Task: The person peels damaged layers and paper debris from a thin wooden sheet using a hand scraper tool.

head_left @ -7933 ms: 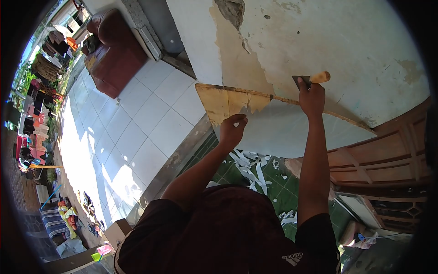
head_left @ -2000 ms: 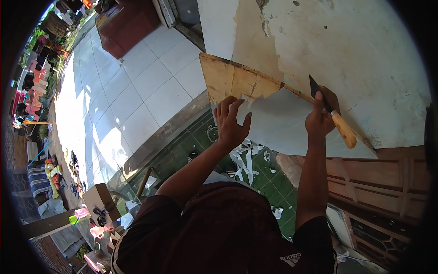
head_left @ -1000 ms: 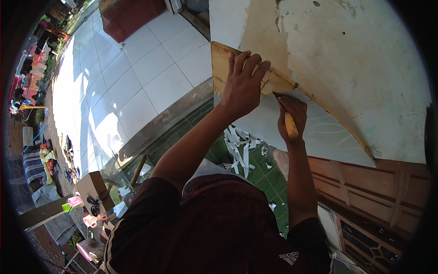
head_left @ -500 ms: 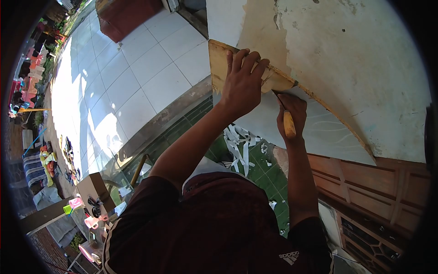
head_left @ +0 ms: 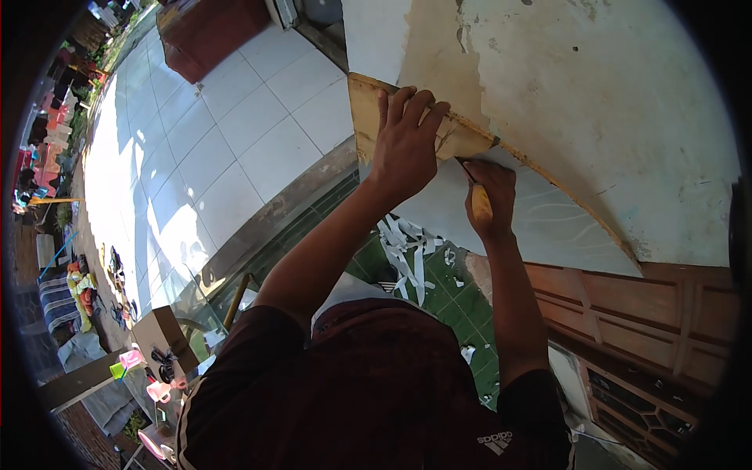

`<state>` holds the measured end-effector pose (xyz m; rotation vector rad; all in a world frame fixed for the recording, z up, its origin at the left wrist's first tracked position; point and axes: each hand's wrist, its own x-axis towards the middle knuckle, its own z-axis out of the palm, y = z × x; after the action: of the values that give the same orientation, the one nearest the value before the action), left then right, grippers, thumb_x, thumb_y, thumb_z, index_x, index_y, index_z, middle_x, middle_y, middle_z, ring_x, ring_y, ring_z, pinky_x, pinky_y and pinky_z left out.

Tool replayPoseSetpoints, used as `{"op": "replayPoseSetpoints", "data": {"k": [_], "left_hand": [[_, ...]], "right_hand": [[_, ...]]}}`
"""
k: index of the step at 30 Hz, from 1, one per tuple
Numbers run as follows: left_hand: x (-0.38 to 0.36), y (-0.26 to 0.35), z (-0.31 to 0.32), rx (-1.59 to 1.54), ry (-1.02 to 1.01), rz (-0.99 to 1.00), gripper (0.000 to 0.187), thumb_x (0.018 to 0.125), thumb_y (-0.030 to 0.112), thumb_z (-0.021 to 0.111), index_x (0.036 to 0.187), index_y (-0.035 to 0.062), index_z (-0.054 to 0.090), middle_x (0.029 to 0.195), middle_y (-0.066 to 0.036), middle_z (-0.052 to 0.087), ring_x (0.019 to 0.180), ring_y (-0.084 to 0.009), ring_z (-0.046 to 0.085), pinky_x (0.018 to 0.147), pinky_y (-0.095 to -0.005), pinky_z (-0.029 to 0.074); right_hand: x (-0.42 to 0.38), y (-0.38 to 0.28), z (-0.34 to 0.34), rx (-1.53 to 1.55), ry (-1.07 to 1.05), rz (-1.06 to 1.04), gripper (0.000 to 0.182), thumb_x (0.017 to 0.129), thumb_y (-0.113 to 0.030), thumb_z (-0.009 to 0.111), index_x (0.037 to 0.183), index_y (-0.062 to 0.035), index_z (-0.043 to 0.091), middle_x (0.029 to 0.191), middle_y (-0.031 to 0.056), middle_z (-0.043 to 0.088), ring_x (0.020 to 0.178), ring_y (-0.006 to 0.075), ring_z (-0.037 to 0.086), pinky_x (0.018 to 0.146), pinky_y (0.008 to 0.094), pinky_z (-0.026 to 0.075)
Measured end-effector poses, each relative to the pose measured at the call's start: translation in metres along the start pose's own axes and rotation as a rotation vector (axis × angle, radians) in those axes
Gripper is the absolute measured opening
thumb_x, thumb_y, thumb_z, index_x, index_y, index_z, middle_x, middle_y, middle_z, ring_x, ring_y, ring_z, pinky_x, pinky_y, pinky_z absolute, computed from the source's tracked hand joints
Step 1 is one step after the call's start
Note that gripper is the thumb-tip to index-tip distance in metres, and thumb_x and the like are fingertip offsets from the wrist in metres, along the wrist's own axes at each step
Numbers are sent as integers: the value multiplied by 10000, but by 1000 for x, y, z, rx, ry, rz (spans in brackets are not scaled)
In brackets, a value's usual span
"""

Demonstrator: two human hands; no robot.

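Note:
My left hand (head_left: 405, 149) hooks its fingers over the top edge of a thin board (head_left: 548, 211), whose left end is bare yellow-brown and the rest pale white. In my right hand (head_left: 495, 192) is a knife with a yellowish wooden handle (head_left: 481, 204). Its dark, narrow blade points up and left, near the ragged border where the white surface meets the brown part. My right fingers partly cover the blade, so I cannot see how far it touches the board. The two hands are close together but apart.
White peeled strips (head_left: 407, 251) lie on green floor tiles (head_left: 458, 290) below. A pale, stained wall or panel (head_left: 595, 102) rises beyond the board. Brown wooden panelling (head_left: 627, 309) is at right. A dark red box-like object (head_left: 211, 39) stands on white tiles; a cardboard box (head_left: 166, 337) is lower left.
The whole view has shifted slightly. The knife's handle has tilted and less of it shows in my right hand. My left hand keeps its place on the board's edge.

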<state>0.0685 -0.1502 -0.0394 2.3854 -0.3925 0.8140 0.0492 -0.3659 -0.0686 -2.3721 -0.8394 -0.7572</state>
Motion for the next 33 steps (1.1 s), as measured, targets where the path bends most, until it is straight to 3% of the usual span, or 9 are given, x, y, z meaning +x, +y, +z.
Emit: {"op": "replayPoseSetpoints", "data": {"k": [12,15,18,21,24,27,30,33], "left_hand": [[-2,1,-4,-14,-21,0,606,802,-27,718,1389,74,609,1415,-138,518,1433,-415,404,1243,-684,239],[-4,-5,-8,7,-38,51,590,823,-10,731,1395,67,606,1420,-143,530,1447,-430,414,1250,-634,278],[-21,-16,1,-260,43,29,601,854,15,742,1432,76,586,1481,-153,520,1430,-454,454,1244,-570,334],[-45,-12,20,-282,222,-7,503,877,65,766,1368,64,655,1473,-152,576,1350,-419,546,1164,-500,434],[-73,13,41,-368,-11,-395,303,884,125,780,1168,22,752,1248,-167,702,1212,-361,642,1020,-461,518],[-81,27,69,-609,-93,-752,285,929,241,779,1050,-17,797,984,-152,764,1041,-279,704,916,-406,528],[-71,32,74,-795,-25,-870,400,954,325,761,1079,-54,794,911,-162,773,910,-228,706,863,-369,529],[-57,36,70,-842,-88,-956,449,943,334,780,1157,-61,774,988,-134,768,941,-184,660,877,-352,514]], "right_hand": [[-4,5,-2,3,-28,-40,246,868,38,759,1089,-69,751,1064,89,767,1003,284,713,909,399,505],[-5,1,-11,135,33,10,191,923,4,748,1109,-42,745,1067,116,764,995,268,711,869,375,527],[-1,-6,-46,234,296,119,144,980,-70,727,1117,-27,749,1045,123,758,953,251,691,851,381,536],[26,11,-80,279,589,334,234,1036,-186,700,1134,23,740,1042,133,762,952,235,695,859,367,539],[51,50,-88,184,603,549,374,1046,-327,698,1112,39,737,1030,146,762,938,251,706,859,380,541],[63,58,-89,44,457,688,462,1040,-408,693,1063,52,739,961,153,759,881,265,716,830,393,540],[61,56,-89,-56,335,714,515,1033,-443,690,1003,68,739,867,162,748,812,280,722,785,410,536],[59,58,-91,-77,294,760,543,1033,-458,682,964,78,737,809,171,738,766,289,724,746,421,530]]}}
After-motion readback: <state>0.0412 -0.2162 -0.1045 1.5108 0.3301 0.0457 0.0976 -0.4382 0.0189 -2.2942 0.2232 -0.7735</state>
